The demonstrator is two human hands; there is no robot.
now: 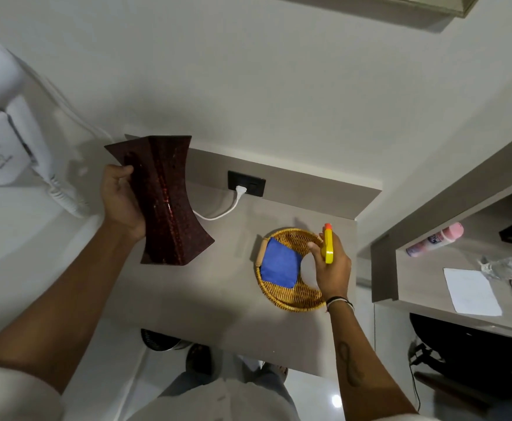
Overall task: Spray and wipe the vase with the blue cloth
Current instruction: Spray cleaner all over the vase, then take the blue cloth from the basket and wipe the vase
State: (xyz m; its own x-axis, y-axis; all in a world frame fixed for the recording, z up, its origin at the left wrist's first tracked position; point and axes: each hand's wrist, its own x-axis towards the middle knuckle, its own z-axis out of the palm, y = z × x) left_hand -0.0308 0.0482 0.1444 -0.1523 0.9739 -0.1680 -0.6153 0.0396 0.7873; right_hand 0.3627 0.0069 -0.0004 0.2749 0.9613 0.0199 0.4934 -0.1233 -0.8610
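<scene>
A dark red, hourglass-shaped vase [166, 202] is lifted above the grey table [218, 305], tilted, with my left hand [120, 199] gripping its left side. A folded blue cloth [279, 267] lies in a round wicker basket [291, 299] on the right part of the table. Over the basket's right side, my right hand [332, 267] is closed around a spray bottle with a yellow head [328, 246] and an orange nozzle tip. The bottle's body is hidden by my hand.
A black wall socket [246, 183] with a white plug and cable sits behind the table. A white wall phone [2, 150] hangs at the left. At the right, a shelf [424, 278] holds a pink bottle [435, 240], a sheet of paper [472, 291] and crumpled plastic.
</scene>
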